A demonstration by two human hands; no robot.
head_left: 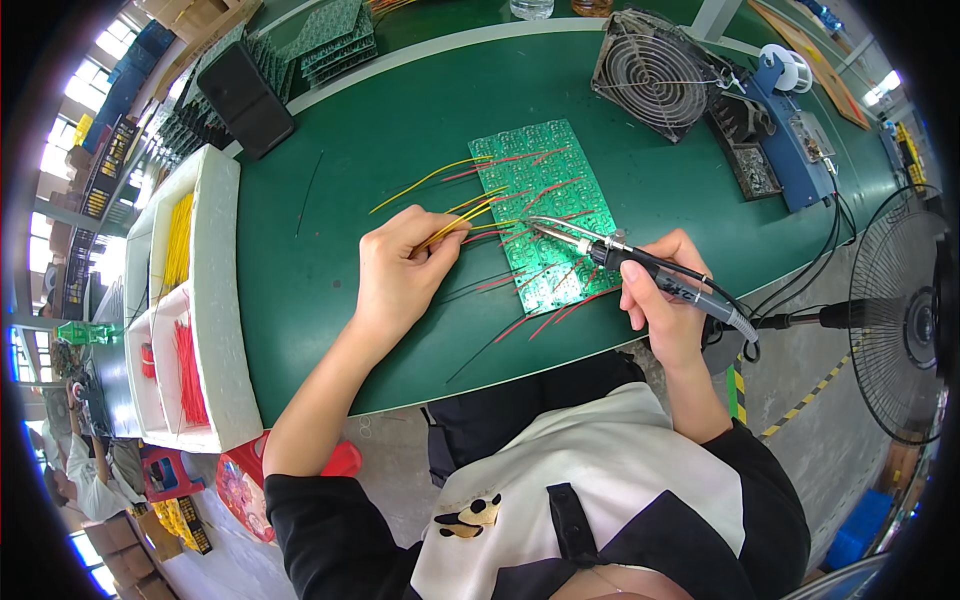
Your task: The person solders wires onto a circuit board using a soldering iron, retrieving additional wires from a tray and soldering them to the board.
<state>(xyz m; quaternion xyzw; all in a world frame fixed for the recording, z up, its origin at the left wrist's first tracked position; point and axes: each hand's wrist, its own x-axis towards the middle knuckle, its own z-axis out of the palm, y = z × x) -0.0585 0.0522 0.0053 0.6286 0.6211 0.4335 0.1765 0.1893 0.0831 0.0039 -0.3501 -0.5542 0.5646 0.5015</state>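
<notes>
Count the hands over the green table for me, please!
2: the left hand pinches yellow wires left of the green board, and the right hand holds a soldering iron on the board's right.

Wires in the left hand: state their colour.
The wires in the left hand are yellow, best seen in the head view.

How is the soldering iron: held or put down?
Held: the right hand grips the soldering iron, its tip over the green circuit board.
</notes>
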